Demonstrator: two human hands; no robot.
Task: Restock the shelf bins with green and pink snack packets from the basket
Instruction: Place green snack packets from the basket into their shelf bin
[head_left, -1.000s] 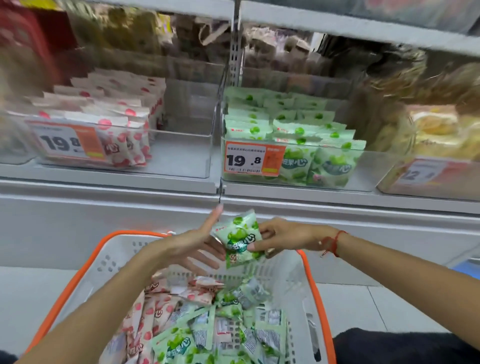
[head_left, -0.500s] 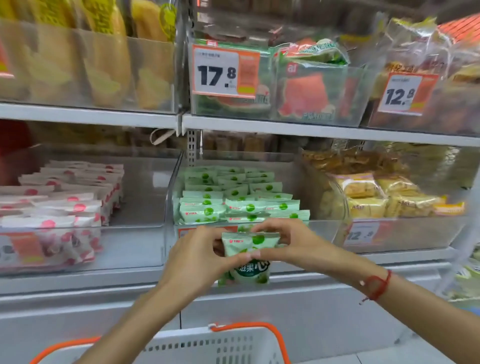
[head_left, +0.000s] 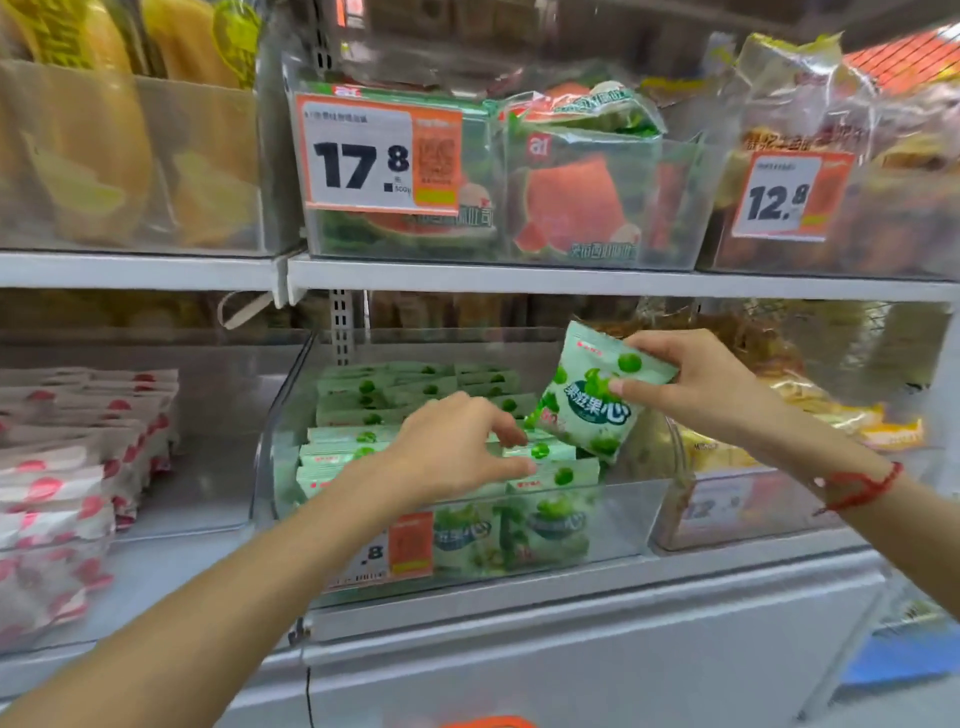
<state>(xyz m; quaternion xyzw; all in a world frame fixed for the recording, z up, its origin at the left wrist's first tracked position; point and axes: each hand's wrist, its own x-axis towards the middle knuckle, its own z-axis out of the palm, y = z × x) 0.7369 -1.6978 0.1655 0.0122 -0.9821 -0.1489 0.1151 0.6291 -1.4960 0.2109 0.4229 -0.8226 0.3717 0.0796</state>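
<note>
The right hand (head_left: 698, 384) grips 1 green snack packet (head_left: 592, 397) by its upper right edge, thumb on the printed front and fingers behind, holding it tilted above the right part of the clear bin (head_left: 631, 512) on the lower shelf; the packet hangs over the stock there and whether its lower corner touches the row beneath cannot be told; a red string bracelet (head_left: 862, 486) circles the right wrist; the left hand (head_left: 457, 447) reaches into the same bin with fingers loosely spread and bent, fingertips resting on the tops of the green packets (head_left: 363, 410) that stand in rows inside, grasping none of them; an orange price tag (head_left: 402, 545) on the bin's near wall is partly hidden by the left forearm; to the left, a neighbouring bin holds pink packets (head_left: 78, 457) stacked along its left side; on the upper shelf a bin of watermelon-print packs (head_left: 571, 202) carries a tag reading 17.8 (head_left: 382, 156), and the bin to its right a tag reading 12.8 (head_left: 789, 197); an orange sliver of the basket rim (head_left: 485, 722) shows at the bottom edge.
</note>
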